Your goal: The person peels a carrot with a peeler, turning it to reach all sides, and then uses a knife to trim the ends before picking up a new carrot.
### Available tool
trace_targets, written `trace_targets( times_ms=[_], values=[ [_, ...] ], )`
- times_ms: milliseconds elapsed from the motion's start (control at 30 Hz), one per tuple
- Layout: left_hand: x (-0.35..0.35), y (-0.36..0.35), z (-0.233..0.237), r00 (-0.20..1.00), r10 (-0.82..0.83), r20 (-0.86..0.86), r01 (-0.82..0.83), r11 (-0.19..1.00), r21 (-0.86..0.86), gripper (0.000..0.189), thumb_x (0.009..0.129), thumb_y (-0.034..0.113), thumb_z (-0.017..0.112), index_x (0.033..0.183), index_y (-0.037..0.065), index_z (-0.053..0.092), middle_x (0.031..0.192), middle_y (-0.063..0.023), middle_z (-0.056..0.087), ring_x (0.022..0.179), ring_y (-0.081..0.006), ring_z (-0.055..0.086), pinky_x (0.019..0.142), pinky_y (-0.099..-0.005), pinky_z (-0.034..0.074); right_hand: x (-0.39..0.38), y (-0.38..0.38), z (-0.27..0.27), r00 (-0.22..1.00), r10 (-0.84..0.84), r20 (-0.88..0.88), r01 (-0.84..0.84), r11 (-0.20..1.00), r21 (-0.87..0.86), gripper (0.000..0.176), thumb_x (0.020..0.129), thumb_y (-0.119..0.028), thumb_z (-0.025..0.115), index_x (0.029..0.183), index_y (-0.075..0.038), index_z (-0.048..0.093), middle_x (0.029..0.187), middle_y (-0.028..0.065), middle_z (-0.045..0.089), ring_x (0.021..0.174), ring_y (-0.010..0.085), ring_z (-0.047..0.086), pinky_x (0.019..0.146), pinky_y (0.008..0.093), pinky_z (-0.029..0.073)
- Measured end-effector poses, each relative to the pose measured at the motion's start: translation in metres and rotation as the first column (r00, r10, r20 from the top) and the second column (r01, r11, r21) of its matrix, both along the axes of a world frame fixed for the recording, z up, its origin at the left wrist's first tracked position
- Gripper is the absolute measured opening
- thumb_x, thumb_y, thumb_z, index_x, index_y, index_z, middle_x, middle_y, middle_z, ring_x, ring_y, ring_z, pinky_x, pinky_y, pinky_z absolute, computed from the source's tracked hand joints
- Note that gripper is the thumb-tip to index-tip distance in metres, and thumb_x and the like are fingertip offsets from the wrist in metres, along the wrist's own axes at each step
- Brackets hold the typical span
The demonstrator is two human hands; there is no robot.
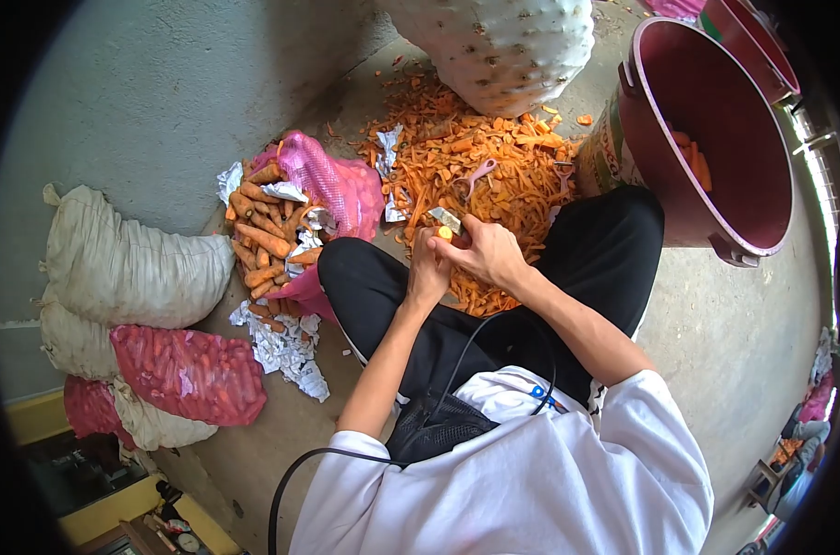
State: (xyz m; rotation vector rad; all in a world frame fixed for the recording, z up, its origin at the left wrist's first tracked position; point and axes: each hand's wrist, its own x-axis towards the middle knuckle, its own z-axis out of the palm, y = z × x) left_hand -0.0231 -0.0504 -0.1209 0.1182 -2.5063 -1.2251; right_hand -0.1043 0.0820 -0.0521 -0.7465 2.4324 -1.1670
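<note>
Over the heap of orange peelings, my left hand (426, 271) is closed round a carrot (445, 233), whose pale yellow-orange end shows beside the fingers. My right hand (492, 255) touches the left one and is closed on a knife; its broad metal blade (445, 219) sticks out just above the carrot's end. The handle is hidden inside the fingers. Beneath and beyond both hands spread the carrot peelings (512, 166). A pink peeler (480, 173) lies on top of them.
Unpeeled carrots (270, 239) spill from a pink mesh sack (332, 180) at left, with crumpled paper (286, 351). Full sacks (138, 254) line the wall. A deep maroon tub (647, 55) with a few carrots (699, 166) stands right. A bulging white sack (503, 46) stands beyond the peelings.
</note>
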Motion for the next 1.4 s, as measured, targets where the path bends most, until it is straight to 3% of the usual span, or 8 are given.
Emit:
trace_targets(
  times_ms=[567,733,867,900,933,1200,1300,1400],
  values=[
    [0.003,0.0,0.001,0.998,-0.007,0.059,0.014,0.994,-0.109,0.015,0.089,0.008,0.049,0.1,-0.001,0.049,0.088,-0.0188,0.054,0.085,-0.0354,0.055,0.071,-0.0412,0.043,0.0,-0.002,-0.008,0.972,0.14,-0.188,-0.141,0.99,0.006,0.054,0.087,-0.051,0.052,0.067,-0.001,0.056,0.049,0.0185,0.051,0.049,0.0376,0.055,0.046,0.044,0.044],
    [0.0,0.001,0.021,0.984,-0.003,0.177,-0.004,0.999,0.04,0.018,0.088,0.013,0.051,0.1,0.0,0.05,0.092,-0.0188,0.051,0.087,-0.0377,0.049,0.075,-0.0438,0.039,0.008,-0.006,-0.01,0.981,0.149,-0.124,-0.145,0.989,0.035,0.06,0.088,-0.056,0.047,0.062,-0.002,0.057,0.049,0.0187,0.054,0.05,0.0386,0.057,0.049,0.0469,0.047],
    [-0.002,0.002,0.009,0.992,0.125,0.025,-0.126,0.992,0.03,0.023,0.089,0.016,0.054,0.105,0.001,0.047,0.097,-0.0189,0.049,0.092,-0.0372,0.047,0.081,-0.0429,0.039,-0.006,0.0,0.003,0.929,0.078,0.362,-0.049,0.995,-0.089,0.063,0.091,-0.058,0.041,0.074,0.0,0.06,0.062,0.0155,0.058,0.057,0.0229,0.059,0.055,0.0387,0.047],
    [-0.001,-0.002,0.003,0.995,0.099,-0.029,-0.1,0.995,-0.007,0.029,0.09,0.022,0.057,0.108,0.002,0.045,0.102,-0.0186,0.047,0.096,-0.0362,0.046,0.086,-0.042,0.038,-0.015,-0.001,-0.017,0.88,0.095,0.465,0.08,0.936,-0.342,0.052,0.093,-0.052,0.042,0.086,-0.003,0.06,0.063,-0.0005,0.047,0.05,0.012,0.045,0.045,0.0295,0.04],
    [-0.001,-0.002,0.004,0.994,0.109,-0.021,-0.109,0.994,0.008,0.03,0.09,0.023,0.057,0.108,0.002,0.045,0.102,-0.0183,0.047,0.097,-0.0358,0.046,0.086,-0.0418,0.038,-0.026,0.009,0.003,0.648,0.05,0.76,0.227,0.94,-0.254,0.048,0.093,-0.05,0.045,0.094,-0.004,0.055,0.062,-0.0025,0.044,0.053,0.0106,0.047,0.047,0.0241,0.039],
    [-0.006,-0.001,0.008,0.992,0.123,-0.028,-0.123,0.992,0.033,0.033,0.09,0.026,0.059,0.108,0.001,0.046,0.102,-0.0152,0.048,0.097,-0.0315,0.048,0.086,-0.039,0.039,-0.055,0.014,-0.041,0.898,-0.183,0.399,0.297,0.923,-0.246,0.027,0.082,-0.012,0.054,0.104,0.003,0.048,0.075,0.0081,0.055,0.071,0.017,0.06,0.063,0.03,0.05],
    [-0.004,0.003,0.017,0.993,0.117,0.026,-0.118,0.993,0.015,0.032,0.089,0.023,0.06,0.107,0.001,0.047,0.101,-0.0161,0.049,0.096,-0.0324,0.049,0.084,-0.0394,0.04,-0.057,0.018,-0.047,0.98,-0.174,0.099,0.184,0.978,-0.102,0.029,0.077,-0.011,0.055,0.102,0.003,0.052,0.085,0.0208,0.059,0.075,0.0356,0.06,0.071,0.0401,0.048],
    [-0.005,0.005,0.018,0.99,0.128,0.067,-0.13,0.991,0.034,0.032,0.087,0.02,0.063,0.107,0.0,0.048,0.099,-0.0169,0.049,0.092,-0.0334,0.05,0.082,-0.0403,0.041,-0.063,0.017,-0.045,0.97,-0.185,0.156,0.206,0.97,-0.13,0.027,0.077,-0.011,0.056,0.101,0.002,0.056,0.088,0.0222,0.059,0.079,0.0395,0.058,0.074,0.0417,0.047]
  ],
)
